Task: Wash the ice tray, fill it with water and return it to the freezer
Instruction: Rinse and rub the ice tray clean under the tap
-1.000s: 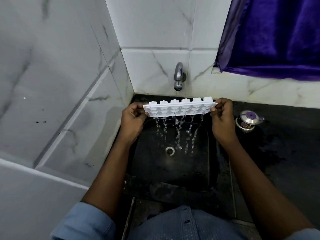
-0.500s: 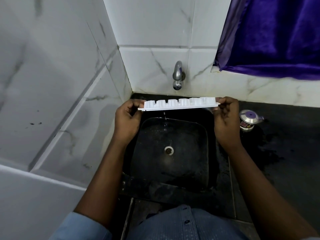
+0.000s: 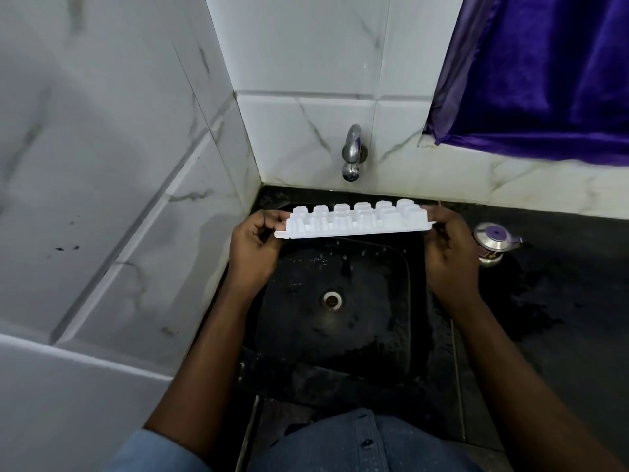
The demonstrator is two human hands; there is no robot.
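A white plastic ice tray (image 3: 354, 221) is held upside down over the black sink (image 3: 384, 321), its cup bottoms facing up. My left hand (image 3: 253, 248) pinches the tray's left end. My right hand (image 3: 447, 248) pinches its right end. A few drops fall from the tray toward the basin. The chrome tap (image 3: 352, 153) sticks out of the tiled wall just behind the tray; no water runs from it.
The drain (image 3: 332, 299) lies in the middle of the wet basin. A small steel container with a purple-topped lid (image 3: 493, 245) stands on the wet black counter (image 3: 561, 301) right of the sink. A white tiled wall is on the left, and a purple curtain (image 3: 544, 73) hangs at the upper right.
The tray has turned from tilted toward me, with water streaming out, to fully upside down. The streams have stopped and only a few drops fall.
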